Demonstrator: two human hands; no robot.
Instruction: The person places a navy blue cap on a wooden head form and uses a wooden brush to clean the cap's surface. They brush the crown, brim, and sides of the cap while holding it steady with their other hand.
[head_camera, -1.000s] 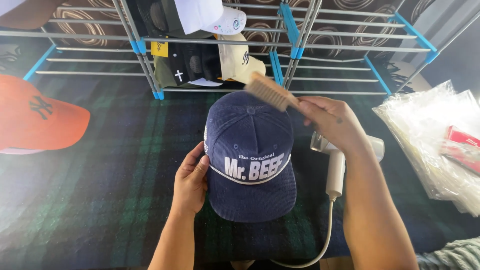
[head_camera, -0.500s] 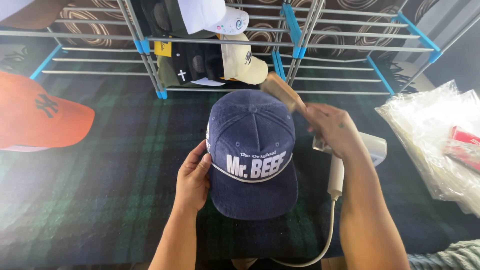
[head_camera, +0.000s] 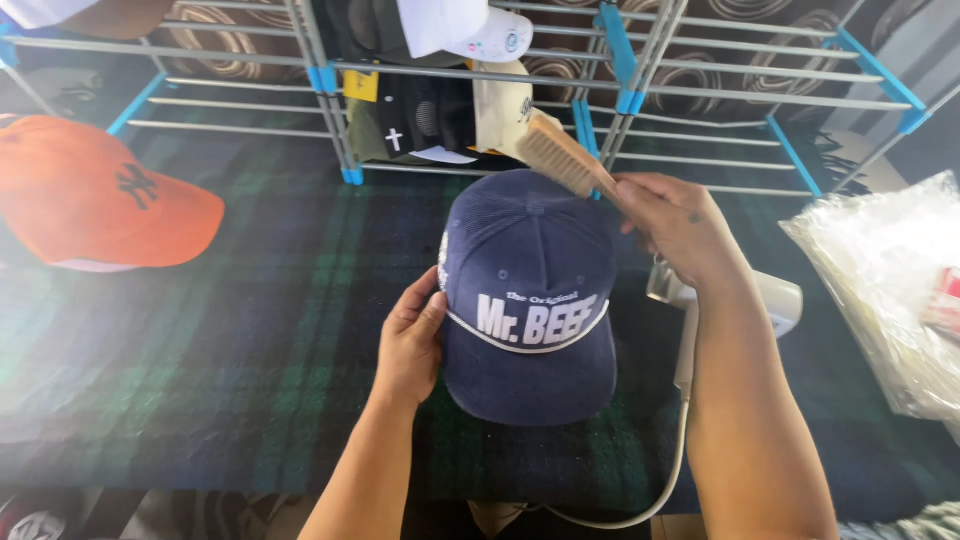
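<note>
A navy corduroy cap with white lettering and a white cord across the front rests on a dark green plaid cloth, brim toward me. My left hand grips its left side by the brim. My right hand holds a wooden brush with pale bristles. The brush sits at the back top of the cap's crown, bristles down.
An orange cap lies at the left. A wire rack with blue joints holds several caps at the back. A white handheld appliance with a cord lies under my right forearm. Clear plastic bags are piled at the right.
The brush has moved from the cap's back right edge toward the top of the crown. My left hand has kept its hold on the cap's side.
</note>
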